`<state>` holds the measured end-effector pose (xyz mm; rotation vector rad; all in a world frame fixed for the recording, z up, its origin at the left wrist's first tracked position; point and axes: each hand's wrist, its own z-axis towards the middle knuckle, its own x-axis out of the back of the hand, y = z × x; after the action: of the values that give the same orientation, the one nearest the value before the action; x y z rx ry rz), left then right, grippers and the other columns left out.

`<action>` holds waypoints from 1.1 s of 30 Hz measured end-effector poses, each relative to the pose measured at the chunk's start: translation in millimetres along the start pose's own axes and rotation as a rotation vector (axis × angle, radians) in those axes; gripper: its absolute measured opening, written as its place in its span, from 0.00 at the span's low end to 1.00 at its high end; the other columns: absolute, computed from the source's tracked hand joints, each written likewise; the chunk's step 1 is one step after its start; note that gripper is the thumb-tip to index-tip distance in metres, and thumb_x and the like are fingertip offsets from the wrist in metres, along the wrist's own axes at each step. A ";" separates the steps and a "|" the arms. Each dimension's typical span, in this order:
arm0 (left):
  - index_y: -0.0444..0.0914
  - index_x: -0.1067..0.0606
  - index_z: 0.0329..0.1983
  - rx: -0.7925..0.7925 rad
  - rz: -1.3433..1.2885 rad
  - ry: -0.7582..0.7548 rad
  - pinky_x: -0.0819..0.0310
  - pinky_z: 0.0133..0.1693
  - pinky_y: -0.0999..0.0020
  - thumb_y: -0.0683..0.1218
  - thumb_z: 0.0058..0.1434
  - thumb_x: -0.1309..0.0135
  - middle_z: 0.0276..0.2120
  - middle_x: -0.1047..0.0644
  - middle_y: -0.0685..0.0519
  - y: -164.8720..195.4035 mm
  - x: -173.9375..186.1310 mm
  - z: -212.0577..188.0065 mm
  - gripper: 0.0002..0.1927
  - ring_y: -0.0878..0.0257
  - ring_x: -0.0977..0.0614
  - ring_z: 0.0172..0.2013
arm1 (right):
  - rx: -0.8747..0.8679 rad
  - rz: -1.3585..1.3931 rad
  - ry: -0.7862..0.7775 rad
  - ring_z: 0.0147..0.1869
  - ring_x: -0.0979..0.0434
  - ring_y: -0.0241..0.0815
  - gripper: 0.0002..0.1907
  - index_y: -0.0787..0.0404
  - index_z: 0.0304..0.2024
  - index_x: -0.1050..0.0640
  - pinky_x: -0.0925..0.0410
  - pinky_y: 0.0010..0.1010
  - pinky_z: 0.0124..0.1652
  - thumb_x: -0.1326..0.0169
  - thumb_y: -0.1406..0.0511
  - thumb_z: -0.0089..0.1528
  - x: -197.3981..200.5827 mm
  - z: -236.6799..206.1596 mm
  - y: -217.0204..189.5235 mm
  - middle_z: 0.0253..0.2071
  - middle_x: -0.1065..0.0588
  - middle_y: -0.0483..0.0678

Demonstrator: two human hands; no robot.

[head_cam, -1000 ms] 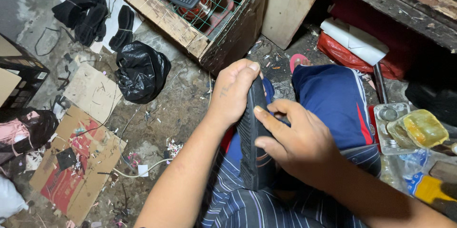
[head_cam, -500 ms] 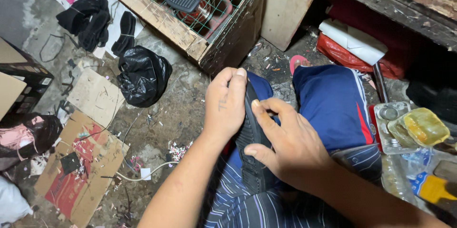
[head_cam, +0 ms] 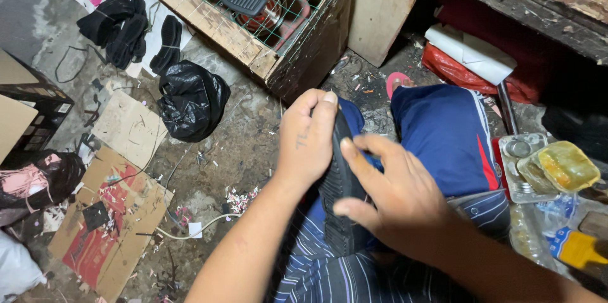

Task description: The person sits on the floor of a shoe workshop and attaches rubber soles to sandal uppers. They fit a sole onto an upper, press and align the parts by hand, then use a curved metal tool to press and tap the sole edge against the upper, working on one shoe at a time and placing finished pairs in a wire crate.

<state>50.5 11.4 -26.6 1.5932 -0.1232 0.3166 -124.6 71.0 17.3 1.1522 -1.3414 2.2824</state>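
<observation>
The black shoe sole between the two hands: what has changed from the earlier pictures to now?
Little changed. The left hand slid slightly along the upper edge of the black shoe sole, and the right hand spread its fingers lower across the sole's face. Both hands kept hold of it over the lap. The black plastic bag and wire-mesh crate stayed in place.

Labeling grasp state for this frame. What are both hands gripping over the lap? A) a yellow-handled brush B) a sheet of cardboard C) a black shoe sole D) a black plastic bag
C. The left hand and the right hand close from either side on the black shoe sole, held edge-up over the lap; the black plastic bag lies apart on the floor.
</observation>
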 end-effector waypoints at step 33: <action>0.34 0.25 0.37 -0.068 0.063 0.029 0.26 0.37 0.65 0.50 0.69 0.52 0.27 0.23 0.50 35.2 9.6 -21.4 0.14 0.64 0.22 0.31 | -0.067 0.325 0.192 0.49 0.23 0.46 0.12 0.57 0.37 0.22 0.29 0.31 0.49 0.32 0.63 0.56 -19.1 -13.0 9.3 0.46 0.27 0.53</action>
<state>47.3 31.9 10.2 1.5191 -0.1607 0.3809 -123.9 79.8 -6.1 0.7135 -1.6099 2.4672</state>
